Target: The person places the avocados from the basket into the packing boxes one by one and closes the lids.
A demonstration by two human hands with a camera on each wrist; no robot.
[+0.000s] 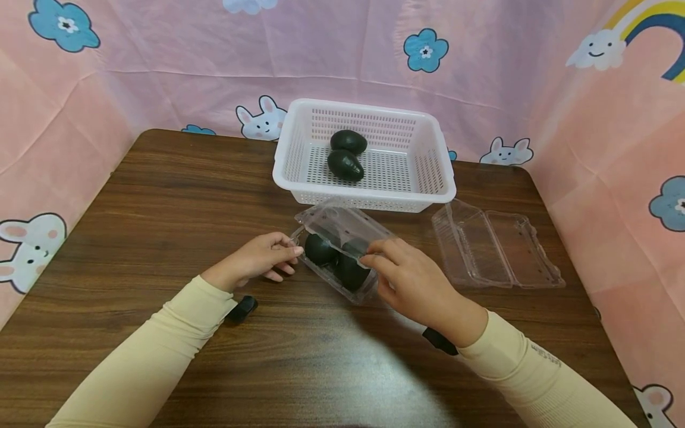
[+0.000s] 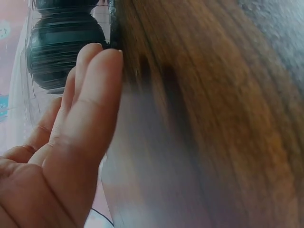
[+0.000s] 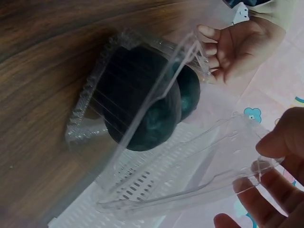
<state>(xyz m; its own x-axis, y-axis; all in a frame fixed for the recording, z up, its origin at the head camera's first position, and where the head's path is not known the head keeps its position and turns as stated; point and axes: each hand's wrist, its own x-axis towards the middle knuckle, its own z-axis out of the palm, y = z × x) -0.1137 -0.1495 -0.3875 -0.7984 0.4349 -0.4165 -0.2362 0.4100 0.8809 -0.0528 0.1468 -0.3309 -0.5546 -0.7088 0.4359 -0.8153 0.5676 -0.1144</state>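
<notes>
A clear plastic clamshell box (image 1: 368,299) sits at the middle of the table with dark green avocados (image 1: 320,249) inside. Its hinged lid (image 1: 348,223) is raised and tilted above them. My right hand (image 1: 414,282) pinches the lid's edge between thumb and fingers, as the right wrist view (image 3: 280,166) also shows. At the box's left end, my left hand (image 1: 262,255) touches the side with fairly straight fingers. In the left wrist view those fingers lie beside the box, and an avocado (image 2: 61,47) shows through the plastic.
Behind the box stands a white perforated basket (image 1: 369,199) holding two more avocados (image 1: 346,165). A second clear clamshell box (image 1: 492,249) lies open on the right of the brown wooden table (image 1: 176,190). Printed cloth (image 1: 342,53) hangs round the table's back and sides.
</notes>
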